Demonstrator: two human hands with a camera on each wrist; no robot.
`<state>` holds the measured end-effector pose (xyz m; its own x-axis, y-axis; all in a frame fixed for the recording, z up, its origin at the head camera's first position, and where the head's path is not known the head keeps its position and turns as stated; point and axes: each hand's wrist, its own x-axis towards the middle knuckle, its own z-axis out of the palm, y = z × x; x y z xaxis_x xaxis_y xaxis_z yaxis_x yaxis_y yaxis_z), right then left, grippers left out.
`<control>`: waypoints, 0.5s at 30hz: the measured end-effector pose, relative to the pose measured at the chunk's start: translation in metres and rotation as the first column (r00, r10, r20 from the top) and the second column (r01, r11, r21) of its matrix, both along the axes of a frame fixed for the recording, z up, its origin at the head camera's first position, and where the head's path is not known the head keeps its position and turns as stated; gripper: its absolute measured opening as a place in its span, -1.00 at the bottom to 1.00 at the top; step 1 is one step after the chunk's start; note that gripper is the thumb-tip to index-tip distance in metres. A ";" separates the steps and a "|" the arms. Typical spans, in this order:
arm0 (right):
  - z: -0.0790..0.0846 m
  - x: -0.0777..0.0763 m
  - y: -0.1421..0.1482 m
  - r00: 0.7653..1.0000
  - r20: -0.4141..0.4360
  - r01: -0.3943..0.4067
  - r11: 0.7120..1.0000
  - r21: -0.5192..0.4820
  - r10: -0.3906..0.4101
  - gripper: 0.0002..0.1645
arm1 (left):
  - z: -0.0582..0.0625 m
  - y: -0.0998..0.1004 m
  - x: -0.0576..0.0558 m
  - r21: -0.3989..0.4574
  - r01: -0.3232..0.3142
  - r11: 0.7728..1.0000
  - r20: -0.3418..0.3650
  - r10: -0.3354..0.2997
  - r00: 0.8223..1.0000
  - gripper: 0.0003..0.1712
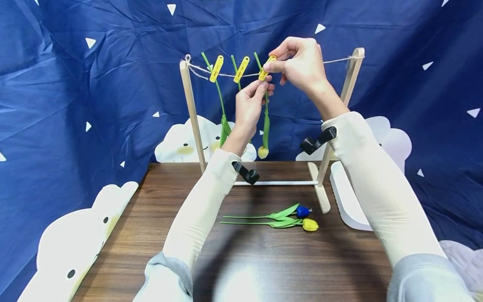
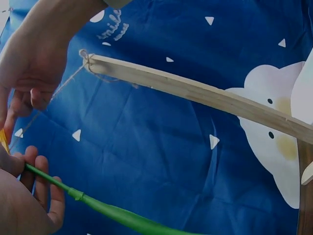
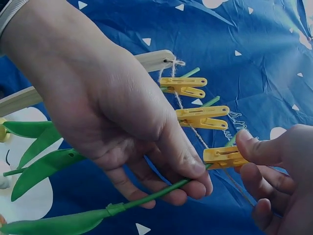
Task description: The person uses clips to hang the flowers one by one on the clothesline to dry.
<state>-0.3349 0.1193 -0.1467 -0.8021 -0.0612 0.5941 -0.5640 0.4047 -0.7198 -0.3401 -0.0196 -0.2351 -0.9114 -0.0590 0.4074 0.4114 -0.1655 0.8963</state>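
In the head view my right hand (image 1: pixel 302 63) pinches a yellow clothespin (image 3: pixel 222 156) by its handle end, thumb on one side and fingers on the other. Its nose is at the string. Just below, my left hand (image 1: pixel 250 102) pinches the green stem of an artificial tulip (image 1: pixel 266 126), which hangs bloom-down with a pale yellow head. The stem's upper end passes beside the clothespin. Two more yellow clothespins (image 1: pixel 216 68) (image 1: pixel 241 69) hold green stems on the string to the left. Part of those flowers is hidden behind my left hand and arm.
A twine string (image 1: pixel 336 61) runs between two wooden posts (image 1: pixel 194 117) of a stand. On the brown table (image 1: pixel 170 201) lie a blue tulip (image 1: pixel 302 212) and a yellow tulip (image 1: pixel 310 225). A white tray (image 1: pixel 345 201) stands at right, partly behind my sleeve.
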 end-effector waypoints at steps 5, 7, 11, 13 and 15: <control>-0.001 0.001 0.001 0.996 0.089 0.018 0.998 0.062 -0.023 -0.57 | -0.002 -0.001 0.000 -0.006 -0.012 1.000 0.014 0.012 1.000 -0.69; -0.002 0.002 0.001 0.993 0.112 0.029 0.995 0.096 -0.039 -0.53 | -0.003 -0.002 0.001 -0.006 -0.012 1.000 0.017 0.012 1.000 -0.69; -0.003 0.003 0.002 0.993 0.114 0.029 0.992 0.119 -0.043 -0.49 | -0.003 -0.002 0.002 -0.005 -0.003 1.000 0.019 0.003 1.000 -0.67; -0.004 0.004 0.002 0.994 0.106 0.019 0.994 0.111 -0.031 -0.47 | -0.004 -0.002 0.001 -0.008 0.000 1.000 0.018 0.000 1.000 -0.66; -0.004 0.005 0.002 0.994 0.103 0.009 0.995 0.102 -0.020 -0.45 | -0.004 -0.002 0.001 -0.011 0.004 1.000 0.018 -0.004 1.000 -0.65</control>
